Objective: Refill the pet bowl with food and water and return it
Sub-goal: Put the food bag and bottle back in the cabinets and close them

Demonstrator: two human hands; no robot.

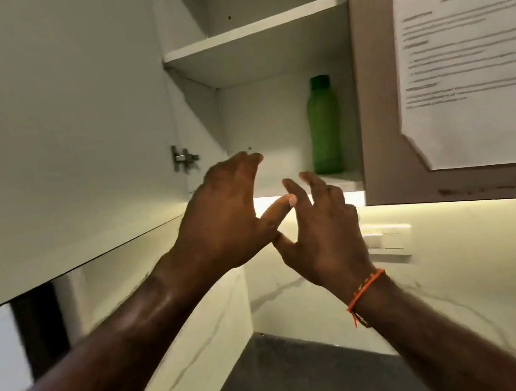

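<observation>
While both arms reach up, the left hand (229,212) and right hand (323,229) hang spread, holding nothing, near a green bottle (324,127) on the cupboard shelf (351,179).

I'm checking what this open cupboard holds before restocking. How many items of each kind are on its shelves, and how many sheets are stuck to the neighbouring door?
Green plastic bottle, standing on the lower shelf: 1
Items on the visible part of the upper shelf: 0
Printed paper sheet on the neighbouring door: 1
Total: 2
</observation>
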